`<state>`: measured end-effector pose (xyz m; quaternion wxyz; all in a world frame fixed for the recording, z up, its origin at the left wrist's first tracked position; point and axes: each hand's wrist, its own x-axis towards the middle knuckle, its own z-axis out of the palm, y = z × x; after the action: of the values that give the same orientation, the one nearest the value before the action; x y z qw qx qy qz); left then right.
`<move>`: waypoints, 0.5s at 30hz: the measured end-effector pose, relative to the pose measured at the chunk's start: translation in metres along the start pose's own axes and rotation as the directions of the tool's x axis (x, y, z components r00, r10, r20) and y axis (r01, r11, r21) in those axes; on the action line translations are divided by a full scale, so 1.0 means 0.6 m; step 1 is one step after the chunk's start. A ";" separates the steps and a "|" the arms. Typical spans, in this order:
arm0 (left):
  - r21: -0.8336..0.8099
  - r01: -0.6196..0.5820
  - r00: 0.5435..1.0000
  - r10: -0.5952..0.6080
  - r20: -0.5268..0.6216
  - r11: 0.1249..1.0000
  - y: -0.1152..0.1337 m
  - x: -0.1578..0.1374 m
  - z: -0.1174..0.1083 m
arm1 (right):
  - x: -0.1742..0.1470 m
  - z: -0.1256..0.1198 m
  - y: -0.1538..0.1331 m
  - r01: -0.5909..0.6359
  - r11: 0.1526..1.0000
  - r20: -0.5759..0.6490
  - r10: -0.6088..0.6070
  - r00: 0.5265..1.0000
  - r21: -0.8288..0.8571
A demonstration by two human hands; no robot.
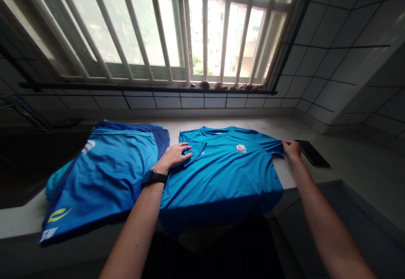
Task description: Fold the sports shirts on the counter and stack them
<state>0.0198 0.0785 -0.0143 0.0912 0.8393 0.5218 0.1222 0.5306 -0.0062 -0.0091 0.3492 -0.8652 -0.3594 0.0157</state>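
Observation:
A blue T-shirt (221, 173) with a small chest emblem lies front up on the counter, its collar toward the window and its hem hanging over the front edge. One sleeve is folded inward across the chest. My left hand (175, 156), with a black watch on the wrist, rests on that folded sleeve with its fingers spread. My right hand (291, 148) is closed on the end of the other sleeve, which is stretched out to the right. Left of the T-shirt lies a pile of blue garments (117, 173), the top one with white and yellow prints.
A dark phone-like slab (313, 153) lies on the light counter (268, 123) beyond my right hand. At the far left are a dark sink (19, 165) and a faucet (28, 112). A barred window (177, 30) fills the wall behind.

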 end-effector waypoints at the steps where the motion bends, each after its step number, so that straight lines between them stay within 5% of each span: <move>1: 0.006 0.002 1.000 -0.002 0.006 1.000 0.001 0.000 -0.001 | 0.002 0.001 0.002 -0.017 0.999 0.003 0.017 1.000 0.031; 5: 0.016 0.004 1.000 -0.004 0.019 1.000 0.003 0.000 -0.002 | 0.014 0.002 0.011 -0.052 0.996 0.082 0.045 0.996 0.079; 11: -0.003 0.001 1.000 -0.001 0.004 1.000 -0.001 0.001 0.000 | 0.015 -0.008 0.020 0.058 0.989 0.344 -0.102 0.933 0.137; 15: -0.014 -0.003 1.000 0.003 -0.006 1.000 -0.002 0.001 0.002 | 0.014 -0.005 0.017 0.014 0.981 0.222 -0.058 0.973 0.196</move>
<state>0.0193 0.0796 -0.0155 0.0953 0.8392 0.5198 0.1285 0.5439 -0.0081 -0.0114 0.3883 -0.8132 -0.4093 0.1430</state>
